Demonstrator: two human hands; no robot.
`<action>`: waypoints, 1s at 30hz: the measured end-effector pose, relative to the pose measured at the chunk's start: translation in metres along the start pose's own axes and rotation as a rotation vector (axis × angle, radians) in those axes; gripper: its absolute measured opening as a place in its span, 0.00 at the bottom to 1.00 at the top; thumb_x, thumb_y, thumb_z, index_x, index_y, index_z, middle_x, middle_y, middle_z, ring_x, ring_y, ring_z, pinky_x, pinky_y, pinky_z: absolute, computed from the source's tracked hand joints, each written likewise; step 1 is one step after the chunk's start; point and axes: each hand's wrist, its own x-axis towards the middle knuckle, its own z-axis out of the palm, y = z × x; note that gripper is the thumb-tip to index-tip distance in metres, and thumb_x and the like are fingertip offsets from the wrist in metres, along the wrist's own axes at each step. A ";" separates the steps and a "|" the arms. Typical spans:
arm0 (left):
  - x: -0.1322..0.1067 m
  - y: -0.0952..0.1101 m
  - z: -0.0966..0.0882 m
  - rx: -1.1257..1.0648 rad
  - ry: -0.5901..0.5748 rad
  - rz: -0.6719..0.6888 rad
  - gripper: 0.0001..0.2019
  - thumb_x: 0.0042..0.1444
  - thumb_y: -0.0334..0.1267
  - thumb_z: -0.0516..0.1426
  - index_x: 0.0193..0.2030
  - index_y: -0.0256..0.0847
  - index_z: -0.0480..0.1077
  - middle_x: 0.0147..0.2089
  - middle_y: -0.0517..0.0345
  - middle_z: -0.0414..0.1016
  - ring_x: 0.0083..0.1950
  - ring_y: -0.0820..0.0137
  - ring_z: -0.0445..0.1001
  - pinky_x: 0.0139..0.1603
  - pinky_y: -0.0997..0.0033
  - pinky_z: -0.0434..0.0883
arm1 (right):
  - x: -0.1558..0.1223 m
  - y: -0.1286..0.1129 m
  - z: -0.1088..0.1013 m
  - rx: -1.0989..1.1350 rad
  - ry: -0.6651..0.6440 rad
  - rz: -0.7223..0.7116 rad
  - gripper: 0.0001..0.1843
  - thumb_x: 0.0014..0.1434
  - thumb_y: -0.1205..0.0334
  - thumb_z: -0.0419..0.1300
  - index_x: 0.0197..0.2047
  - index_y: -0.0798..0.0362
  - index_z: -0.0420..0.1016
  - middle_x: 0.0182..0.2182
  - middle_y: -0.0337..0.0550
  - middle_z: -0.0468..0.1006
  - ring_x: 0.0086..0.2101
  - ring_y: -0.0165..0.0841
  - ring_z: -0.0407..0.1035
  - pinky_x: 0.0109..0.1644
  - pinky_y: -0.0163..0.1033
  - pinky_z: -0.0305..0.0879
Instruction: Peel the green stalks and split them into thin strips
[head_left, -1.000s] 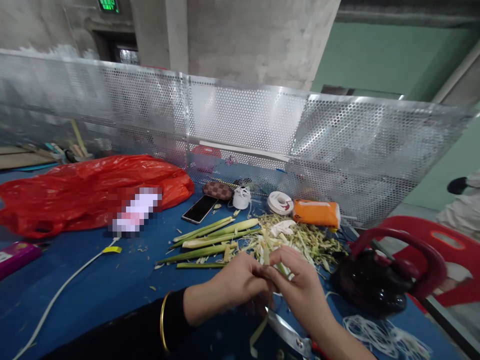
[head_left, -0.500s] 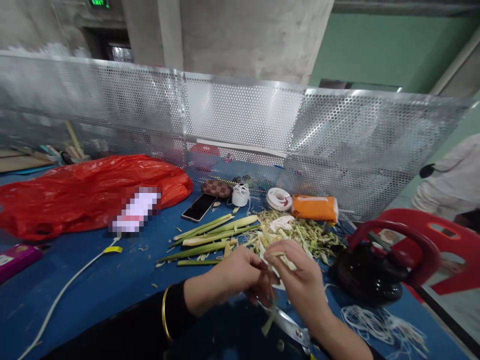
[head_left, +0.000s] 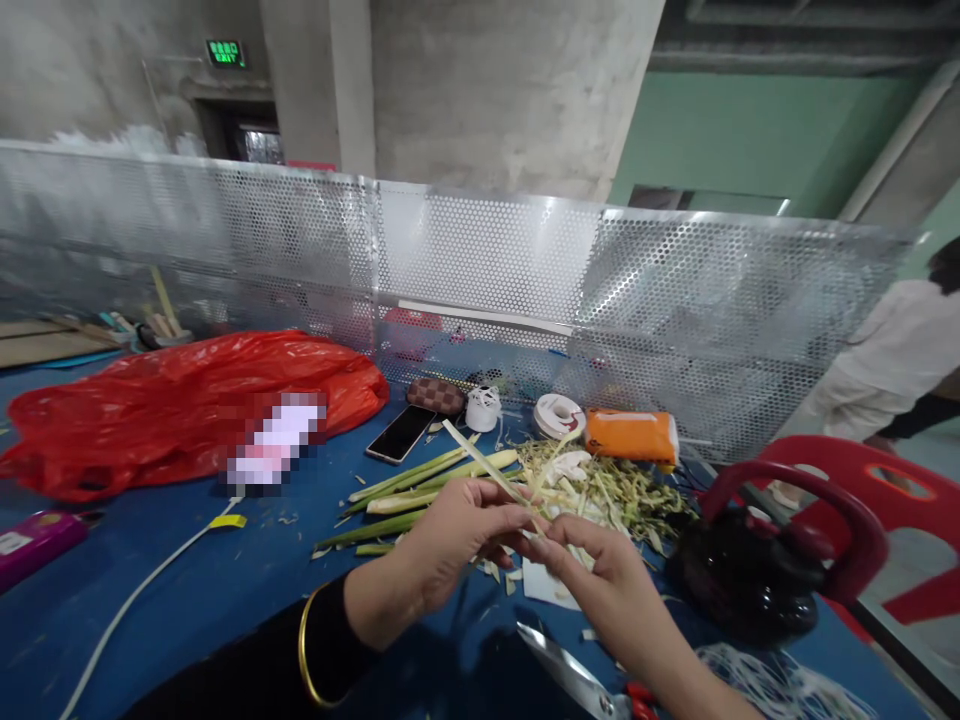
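Note:
A pale green strip of plant stalk (head_left: 480,455) slants up and left from my fingers. My left hand (head_left: 461,525) is closed on it, thumb over the strip. My right hand (head_left: 600,570) pinches its lower end, the fingertips almost meeting those of the left. Below the hands lies a pair of scissors (head_left: 566,668), its red handles partly under my right wrist. Beyond the hands, several green stalks (head_left: 412,473) lie side by side. A pile of shredded plant bits (head_left: 637,485) spreads to their right, and a white paper (head_left: 551,583) sits beneath the hands.
At right stands a dark kettle (head_left: 742,570) beside tangled white cord (head_left: 780,680) and a red chair (head_left: 832,470). Farther back are a phone (head_left: 401,434), a tape roll (head_left: 559,415) and an orange packet (head_left: 630,436). A red plastic bag (head_left: 195,405) covers the left; perforated metal panels (head_left: 480,240) stand behind.
My hands have lifted off the scissors area, and the strip that hung downward now points up and left. The scissors lie uncovered on the table. The view has tilted up slightly.

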 end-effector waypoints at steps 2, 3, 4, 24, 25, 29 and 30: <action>0.002 -0.001 0.002 0.011 0.048 0.010 0.11 0.47 0.36 0.64 0.36 0.32 0.74 0.31 0.51 0.79 0.26 0.74 0.75 0.23 0.79 0.64 | -0.002 0.000 0.002 0.015 0.000 0.006 0.19 0.60 0.49 0.57 0.22 0.52 0.71 0.21 0.37 0.71 0.26 0.32 0.66 0.31 0.34 0.59; 0.003 -0.002 0.003 0.011 0.064 0.015 0.10 0.47 0.35 0.63 0.37 0.32 0.74 0.31 0.52 0.79 0.26 0.75 0.74 0.22 0.80 0.63 | -0.002 0.001 0.002 0.006 -0.002 -0.012 0.19 0.61 0.51 0.56 0.23 0.52 0.70 0.21 0.37 0.71 0.26 0.31 0.65 0.31 0.34 0.58; 0.004 -0.003 0.004 0.009 0.081 0.025 0.10 0.47 0.34 0.63 0.38 0.32 0.74 0.31 0.52 0.79 0.25 0.75 0.74 0.21 0.80 0.63 | -0.003 0.001 0.002 -0.011 -0.010 -0.040 0.18 0.61 0.52 0.56 0.23 0.52 0.70 0.21 0.37 0.70 0.26 0.31 0.64 0.31 0.33 0.58; 0.018 -0.007 -0.008 -0.252 0.321 -0.024 0.07 0.56 0.35 0.59 0.32 0.32 0.73 0.33 0.51 0.78 0.24 0.77 0.73 0.21 0.81 0.64 | 0.014 0.023 -0.061 -0.300 -0.353 0.176 0.18 0.61 0.51 0.50 0.25 0.51 0.67 0.19 0.40 0.73 0.23 0.33 0.65 0.28 0.35 0.58; 0.018 -0.007 -0.009 -0.254 0.328 -0.033 0.08 0.57 0.36 0.59 0.32 0.32 0.73 0.33 0.50 0.78 0.24 0.76 0.74 0.21 0.80 0.65 | 0.016 0.025 -0.070 -0.398 -0.295 0.156 0.19 0.62 0.50 0.50 0.24 0.51 0.67 0.19 0.40 0.73 0.23 0.33 0.66 0.28 0.35 0.59; 0.014 -0.011 -0.004 -0.123 0.204 -0.080 0.09 0.54 0.38 0.59 0.30 0.32 0.74 0.31 0.50 0.78 0.23 0.75 0.74 0.20 0.79 0.65 | 0.014 0.023 -0.083 -0.541 0.162 -0.016 0.16 0.62 0.49 0.52 0.32 0.49 0.74 0.28 0.44 0.78 0.28 0.38 0.71 0.31 0.38 0.62; 0.011 -0.014 0.000 -0.058 0.123 -0.088 0.09 0.53 0.38 0.60 0.28 0.32 0.74 0.30 0.50 0.78 0.22 0.74 0.73 0.19 0.79 0.64 | 0.012 0.020 -0.078 -0.495 0.240 -0.101 0.14 0.63 0.51 0.53 0.34 0.49 0.74 0.31 0.45 0.78 0.31 0.38 0.72 0.33 0.39 0.64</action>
